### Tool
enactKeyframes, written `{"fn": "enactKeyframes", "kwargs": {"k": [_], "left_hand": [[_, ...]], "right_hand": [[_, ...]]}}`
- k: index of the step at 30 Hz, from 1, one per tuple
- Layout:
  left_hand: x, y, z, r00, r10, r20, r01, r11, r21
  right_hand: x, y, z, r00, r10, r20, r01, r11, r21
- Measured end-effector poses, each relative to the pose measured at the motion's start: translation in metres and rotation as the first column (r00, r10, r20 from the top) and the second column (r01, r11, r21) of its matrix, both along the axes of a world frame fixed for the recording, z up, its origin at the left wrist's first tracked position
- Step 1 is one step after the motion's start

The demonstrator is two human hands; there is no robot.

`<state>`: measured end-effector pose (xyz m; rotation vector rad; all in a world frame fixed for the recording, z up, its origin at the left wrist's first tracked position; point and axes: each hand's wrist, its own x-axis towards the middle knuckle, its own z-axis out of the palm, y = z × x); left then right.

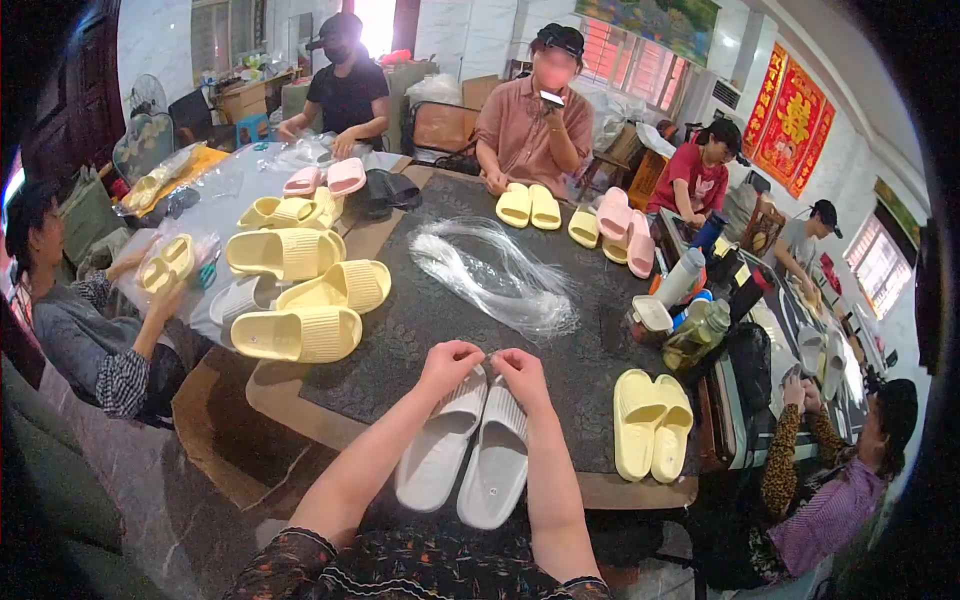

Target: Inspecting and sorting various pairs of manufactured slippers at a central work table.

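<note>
A pair of grey ribbed slide slippers (pixel 494 483) lies side by side at the table's near edge, heels toward me. At their toe ends my left hand (pixel 448 372) and my right hand (pixel 521 378) come close together, thumbs and fingertips pinched. Whatever is between the fingertips is too small to make out. Beyond my hands lies a loose bundle of thin clear plastic strands (pixel 447 262). To the right stands a pair of pale yellow slippers (pixel 636 432). Several yellow slippers (pixel 330 334) are heaped at the left, with a grey one (pixel 240 299) among them.
Bottles (pixel 684 276) and a lidded tub (pixel 651 316) crowd the table's right edge. Pink slippers (pixel 614 212) and yellow pairs (pixel 528 206) stand at the far side. A person at the left holds bagged yellow slippers (pixel 168 262). Several other people work around the tables.
</note>
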<state>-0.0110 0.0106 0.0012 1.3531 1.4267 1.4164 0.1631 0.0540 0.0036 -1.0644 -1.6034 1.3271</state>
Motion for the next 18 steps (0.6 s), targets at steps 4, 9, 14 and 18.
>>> {"fn": "enactKeyframes", "kwargs": {"k": [4, 9, 14, 18], "left_hand": [[-0.003, -0.002, 0.002, 0.997, -0.033, -0.075, 0.035, 0.999, 0.024], [0.000, -0.001, 0.007, 0.998, -0.062, -0.030, 0.061, 0.998, -0.013], [-0.006, 0.001, -0.002, 0.998, -0.059, -0.027, 0.058, 0.998, -0.039], [-0.001, 0.000, 0.002, 0.999, -0.046, -0.013, 0.045, 0.997, -0.071]], "right_hand": [[-0.006, -0.005, 0.004, 0.997, 0.075, -0.016, -0.076, 0.997, -0.013], [0.001, 0.002, -0.006, 0.998, -0.053, 0.034, 0.051, 0.997, 0.065], [-0.006, -0.002, -0.003, 1.000, -0.024, 0.001, 0.024, 0.996, 0.087], [-0.002, 0.003, -0.009, 0.999, 0.029, -0.037, -0.028, 0.999, 0.037]]}}
